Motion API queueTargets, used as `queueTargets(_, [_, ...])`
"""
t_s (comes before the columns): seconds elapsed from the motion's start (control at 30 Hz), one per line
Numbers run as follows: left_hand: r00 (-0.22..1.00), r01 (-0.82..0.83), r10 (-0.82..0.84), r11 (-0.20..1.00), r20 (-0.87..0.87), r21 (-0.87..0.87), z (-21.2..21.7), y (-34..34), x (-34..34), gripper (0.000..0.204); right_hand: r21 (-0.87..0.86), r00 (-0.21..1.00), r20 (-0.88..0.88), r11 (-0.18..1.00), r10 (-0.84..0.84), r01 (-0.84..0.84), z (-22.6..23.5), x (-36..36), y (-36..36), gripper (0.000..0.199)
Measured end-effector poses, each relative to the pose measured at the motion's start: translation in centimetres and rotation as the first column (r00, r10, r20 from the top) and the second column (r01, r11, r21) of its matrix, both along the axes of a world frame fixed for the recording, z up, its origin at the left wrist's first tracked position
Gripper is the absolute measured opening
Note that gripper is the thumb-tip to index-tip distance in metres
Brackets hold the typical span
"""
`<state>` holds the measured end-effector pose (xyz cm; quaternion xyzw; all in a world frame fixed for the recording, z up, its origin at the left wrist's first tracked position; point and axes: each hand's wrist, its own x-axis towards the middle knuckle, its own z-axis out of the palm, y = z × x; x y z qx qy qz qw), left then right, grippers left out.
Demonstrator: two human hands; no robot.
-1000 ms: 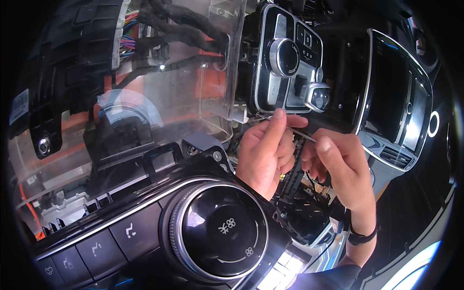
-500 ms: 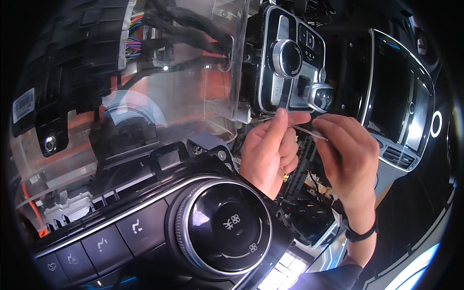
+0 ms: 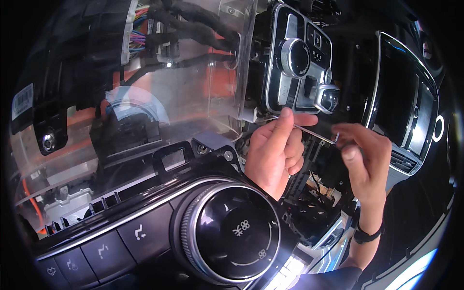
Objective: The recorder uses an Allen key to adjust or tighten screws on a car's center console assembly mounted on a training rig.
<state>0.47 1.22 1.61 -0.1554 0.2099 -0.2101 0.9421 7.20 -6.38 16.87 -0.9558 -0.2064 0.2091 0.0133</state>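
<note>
My left hand [image 3: 275, 157] pinches the long arm of a thin metal hex key [image 3: 311, 130] between thumb and index finger, the other fingers curled in. One end of the key reaches toward the lower edge of the gear selector panel [image 3: 285, 104]; its tip is hidden by my thumb. By the key's short bent end is my right hand [image 3: 365, 159], thumb and fingers apart. Its fingertips lie very close to the bend; I cannot tell whether they touch. The panel carries a round silver-ringed dial [image 3: 296, 58] and a short silver and black lever [image 3: 328, 99].
A glossy black control panel with a large knob [image 3: 232, 232] stands in front, covering my left forearm. On the left are a clear plastic cover [image 3: 193, 101] and coloured wires [image 3: 139, 41]. At right sits a dark screen-like trim panel [image 3: 398, 92]; black wiring [image 3: 314, 212] lies below my hands.
My right hand has loosened from the hex key's bent end, its thumb moving away from the fingers. My left hand keeps its pinch. The whole view has shifted slightly.
</note>
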Motion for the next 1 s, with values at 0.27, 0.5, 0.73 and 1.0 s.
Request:
queueTargets(0.27, [1.000,0.028,-0.027,0.999,-0.011,0.024,0.0,-0.1,-0.1,0.050,0.229,0.796,-0.239,0.764,-0.556,0.603,-1.2,-2.0,0.6,0.017])
queueTargets(0.5, [1.000,0.013,-0.013,1.000,-0.014,0.026,0.1,-0.2,0.0,0.050,-0.152,0.827,0.140,0.837,0.545,-0.525,-0.9,-0.6,0.1,0.023])
queueTargets(0.73, [1.000,0.015,-0.015,0.998,0.002,0.054,0.0,-0.3,0.0,0.050,0.138,0.681,-0.476,0.717,-0.556,0.683,-0.8,-1.7,0.0,0.037])
queueTargets(1.0, [1.000,0.020,-0.020,0.999,-0.015,0.028,0.0,-0.3,0.0,0.048,0.020,0.825,-0.210,0.841,-0.525,0.540,-1.2,-2.1,1.3,0.010])
